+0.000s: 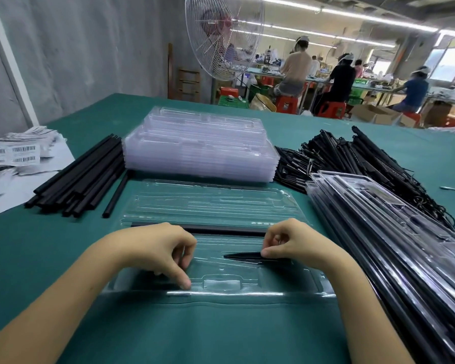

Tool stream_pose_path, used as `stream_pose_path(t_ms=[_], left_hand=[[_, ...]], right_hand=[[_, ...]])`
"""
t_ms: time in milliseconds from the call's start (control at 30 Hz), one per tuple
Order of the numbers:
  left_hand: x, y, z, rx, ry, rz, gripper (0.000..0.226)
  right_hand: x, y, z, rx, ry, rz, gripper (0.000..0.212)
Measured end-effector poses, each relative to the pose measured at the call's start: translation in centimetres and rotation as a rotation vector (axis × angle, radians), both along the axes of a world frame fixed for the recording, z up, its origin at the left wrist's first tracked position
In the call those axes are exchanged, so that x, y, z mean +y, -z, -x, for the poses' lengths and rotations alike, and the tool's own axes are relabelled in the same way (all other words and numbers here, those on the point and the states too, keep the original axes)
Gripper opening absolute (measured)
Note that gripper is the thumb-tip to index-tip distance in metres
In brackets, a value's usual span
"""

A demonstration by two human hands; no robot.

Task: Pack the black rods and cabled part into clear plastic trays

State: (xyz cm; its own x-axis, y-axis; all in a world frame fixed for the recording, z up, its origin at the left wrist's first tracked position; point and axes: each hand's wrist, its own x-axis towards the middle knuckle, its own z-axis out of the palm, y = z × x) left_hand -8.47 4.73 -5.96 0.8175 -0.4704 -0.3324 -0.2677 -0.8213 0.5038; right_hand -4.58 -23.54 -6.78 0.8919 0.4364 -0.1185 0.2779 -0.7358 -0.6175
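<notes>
Now, far left, a heap of barcode labels (13,153) sits on the green table (195,332), and just beside it a big pile of black rods (82,177) waits loose, so plenty of stock is unpacked. Next along, a tall stack of empty trays (200,148) stands at the back, none of them filled. Front and centre, the open tray (213,206) lies flat with its lid folded away from the person, and one rod (226,229) already sits in the long groove by the fold, so that part looks done. The left hand (163,253) is over the near half, fingers curled, thumb tip down on the plastic; whether it pinches anything, I cannot tell. The right hand (294,245) pinches a thin black piece (244,256) between thumb and fingers, low over a slot, pointed end aimed left. It looks part-seated, not pressed home. The pocket nearest the person looks empty. Further right, a tangled pile of cabled parts (352,158) lies loose, and in front of it a leaning stack of packed trays (378,232) shows many finished. My reckoning: this tray is roughly halfway, the lid is not closed, and lots of rods, cabled parts and empty trays are left
</notes>
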Motion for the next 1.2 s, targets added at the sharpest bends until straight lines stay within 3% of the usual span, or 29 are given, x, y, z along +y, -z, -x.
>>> stream_pose_path(t_ms=[300,467,600,1200], left_hand=[[0.2,0.2,0.0,0.094,-0.087,-0.020,0.036],[0.1,0.1,0.0,0.142,-0.144,0.040,0.037],[0.3,0.2,0.1,0.145,-0.151,0.048,0.038],[-0.1,0.3,-0.1,0.089,-0.111,0.104,0.037]], right_hand=[[-0.2,0.3,0.0,0.023,-0.002,-0.001,0.015],[-1.2,-0.4,0.3,0.013,0.025,-0.106,0.014],[-2.7,-1.1,0.4,0.063,0.051,-0.112,0.006],[-2.4,-0.7,0.4,0.151,0.066,-0.083,0.007]])
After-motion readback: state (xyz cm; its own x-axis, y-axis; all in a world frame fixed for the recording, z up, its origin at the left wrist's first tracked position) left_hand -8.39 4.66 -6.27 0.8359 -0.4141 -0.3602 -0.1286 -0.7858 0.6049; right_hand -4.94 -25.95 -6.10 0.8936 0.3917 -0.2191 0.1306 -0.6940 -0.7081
